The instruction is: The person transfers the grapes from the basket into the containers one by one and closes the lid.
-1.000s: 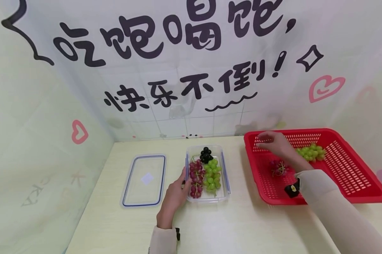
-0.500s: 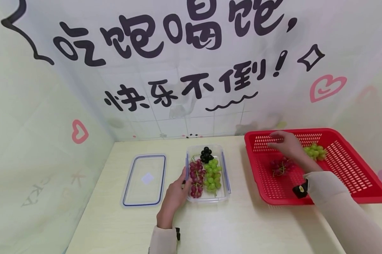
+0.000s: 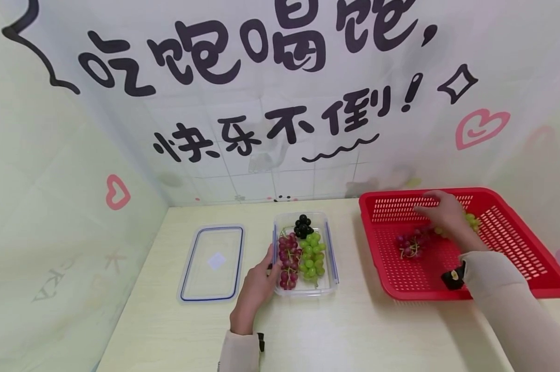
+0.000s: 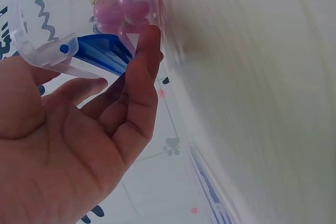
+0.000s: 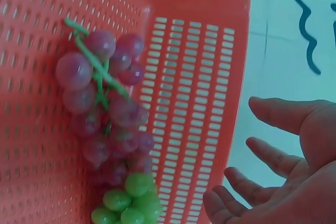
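Note:
A clear plastic food container (image 3: pixel 327 279) with blue side clips stands mid-table. Inside lie dark grapes (image 3: pixel 303 226), red grapes (image 3: pixel 288 261) and green grapes (image 3: pixel 313 258). My left hand (image 3: pixel 257 284) grips its left side; in the left wrist view, thumb and fingers curl around the edge by a blue clip (image 4: pixel 105 52). Above the red plastic basket (image 3: pixel 373 248), my right hand (image 3: pixel 449 214) hovers with fingers spread and nothing held. Below it in the basket are a red grape bunch (image 5: pixel 94 103) and a green grape bunch (image 5: pixel 131 203), partly hidden by the hand in the head view.
The container's clear lid (image 3: pixel 212 263) with a blue seal lies flat on the pale table (image 3: pixel 317 336), left of the left hand. A printed white backdrop (image 3: pixel 261 124) rises behind the table. The basket sits at the table's right side.
My right hand has shifted rightward over the basket, from above its left part toward the green grape bunch. The left hand and the container have stayed in place.

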The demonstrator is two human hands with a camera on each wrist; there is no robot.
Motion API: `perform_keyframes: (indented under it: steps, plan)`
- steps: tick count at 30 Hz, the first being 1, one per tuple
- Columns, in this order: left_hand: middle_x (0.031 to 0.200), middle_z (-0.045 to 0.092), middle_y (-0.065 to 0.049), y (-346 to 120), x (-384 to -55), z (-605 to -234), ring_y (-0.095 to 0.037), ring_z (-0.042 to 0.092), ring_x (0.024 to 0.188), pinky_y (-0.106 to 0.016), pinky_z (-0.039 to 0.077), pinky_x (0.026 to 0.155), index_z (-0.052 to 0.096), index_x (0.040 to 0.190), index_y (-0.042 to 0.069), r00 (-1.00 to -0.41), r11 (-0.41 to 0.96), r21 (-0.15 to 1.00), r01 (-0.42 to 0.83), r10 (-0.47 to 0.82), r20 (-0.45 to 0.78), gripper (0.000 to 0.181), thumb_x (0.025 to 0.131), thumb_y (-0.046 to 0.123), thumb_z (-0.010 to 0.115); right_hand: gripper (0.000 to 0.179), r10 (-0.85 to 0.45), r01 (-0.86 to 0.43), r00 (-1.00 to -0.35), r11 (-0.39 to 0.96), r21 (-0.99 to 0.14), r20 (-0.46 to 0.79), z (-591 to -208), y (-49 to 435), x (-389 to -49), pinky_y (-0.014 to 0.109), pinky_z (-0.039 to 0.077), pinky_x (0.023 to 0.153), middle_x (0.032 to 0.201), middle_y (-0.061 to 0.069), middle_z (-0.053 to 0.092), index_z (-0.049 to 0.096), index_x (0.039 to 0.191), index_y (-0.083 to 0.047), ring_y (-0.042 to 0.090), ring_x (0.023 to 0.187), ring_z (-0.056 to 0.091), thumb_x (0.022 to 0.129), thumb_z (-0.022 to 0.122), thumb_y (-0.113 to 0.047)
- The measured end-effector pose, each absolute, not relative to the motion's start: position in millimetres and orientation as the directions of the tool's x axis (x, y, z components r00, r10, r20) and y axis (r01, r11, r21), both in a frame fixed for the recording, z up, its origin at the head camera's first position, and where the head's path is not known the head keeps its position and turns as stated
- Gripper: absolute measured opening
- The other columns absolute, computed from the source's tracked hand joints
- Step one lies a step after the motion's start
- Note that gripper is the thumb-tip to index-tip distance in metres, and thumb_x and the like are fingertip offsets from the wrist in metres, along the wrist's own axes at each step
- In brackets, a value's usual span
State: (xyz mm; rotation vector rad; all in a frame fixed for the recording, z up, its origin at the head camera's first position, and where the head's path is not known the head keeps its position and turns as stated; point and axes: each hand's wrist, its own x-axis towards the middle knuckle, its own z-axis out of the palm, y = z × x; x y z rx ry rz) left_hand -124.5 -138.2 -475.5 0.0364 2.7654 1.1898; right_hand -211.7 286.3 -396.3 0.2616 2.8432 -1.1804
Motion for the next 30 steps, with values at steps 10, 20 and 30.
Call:
perform_keyframes:
  steps: [10,20,30]
  plan:
    - [0.111,0.068,-0.022,-137.8,-124.8,-475.5,-0.015,0.047,0.056,-0.031,0.040,0.053,0.025,0.158,0.012,-0.992,0.691,0.722,-0.025,0.070,-0.101,0.059,0.106,0.034,0.043,0.075,0.213,0.261,-0.965,0.702,-0.663,-0.154,-400.9,305.4,-210.4,0.061,0.048,0.094,0.142,0.037,0.039,0.028,0.151,0.009,0.047,0.112,0.046,0.098,0.060,-0.033]
    - [0.116,0.067,-0.022,-137.3,-124.6,-474.5,-0.015,0.051,0.061,-0.031,0.040,0.055,0.025,0.158,0.013,-0.992,0.687,0.726,-0.038,0.064,-0.113,0.059,0.106,0.035,0.044,0.081,0.269,0.330,-0.942,0.619,-0.712,-0.202,-401.5,319.2,-206.9,0.065,0.040,0.102,0.148,0.038,0.030,0.019,0.152,0.010,0.051,0.124,0.037,0.099,0.057,-0.037]
    - [0.118,0.067,-0.023,-137.3,-125.1,-474.9,-0.016,0.049,0.058,-0.031,0.040,0.054,0.026,0.158,0.013,-0.993,0.683,0.729,-0.035,0.060,-0.105,0.058,0.106,0.033,0.044,0.092,0.412,0.470,-0.872,0.547,-0.693,-0.266,-402.3,328.9,-201.2,0.065,0.041,0.100,0.140,0.035,0.036,0.020,0.150,0.011,0.048,0.116,0.038,0.094,0.057,-0.053]
